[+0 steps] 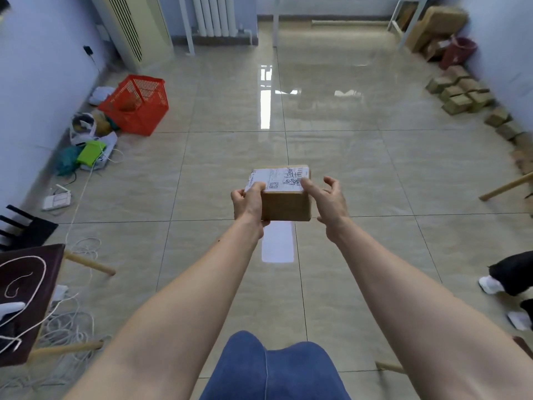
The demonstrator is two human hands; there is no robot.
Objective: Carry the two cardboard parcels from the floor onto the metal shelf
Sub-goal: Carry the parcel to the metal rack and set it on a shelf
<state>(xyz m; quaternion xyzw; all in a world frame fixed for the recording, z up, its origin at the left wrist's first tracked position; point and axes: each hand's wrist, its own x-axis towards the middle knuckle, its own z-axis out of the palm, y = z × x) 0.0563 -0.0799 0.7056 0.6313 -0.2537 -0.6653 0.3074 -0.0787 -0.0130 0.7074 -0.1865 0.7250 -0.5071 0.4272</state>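
Out in front of the person, one cardboard parcel [285, 194] was held in the air above the tiled floor [360, 157], both arms stretched forward. Far to the left of the hands, a red plastic basket [135, 103] sat tilted on the floor near the wall, with bags and a green item [90, 153] heaped just beside it, and white cord [69, 321] trailed nearer the person past a dark cushioned stool [27, 298]. The left hand [248, 203] gripped the parcel's left end, its thumb curled over the top edge onto the white shipping label [278, 179] and its fingers wrapped underneath. The parcel sat level between the two hands, label side up, its plain brown face turned toward the person. The right hand [328, 202] touched the parcel's right end with its thumb on the upper corner, while the other fingers were spread and loosely bent, apart from the box. Well to the right of the hands, a row of small cardboard boxes [461, 93] lay along the wall on the floor. Beyond them, larger cartons [435, 27] leaned by a pale metal frame [409, 21], too blurred to tell whether it was the shelf. At the right edge, a second person's white shoe [490, 284] and dark trouser leg showed.
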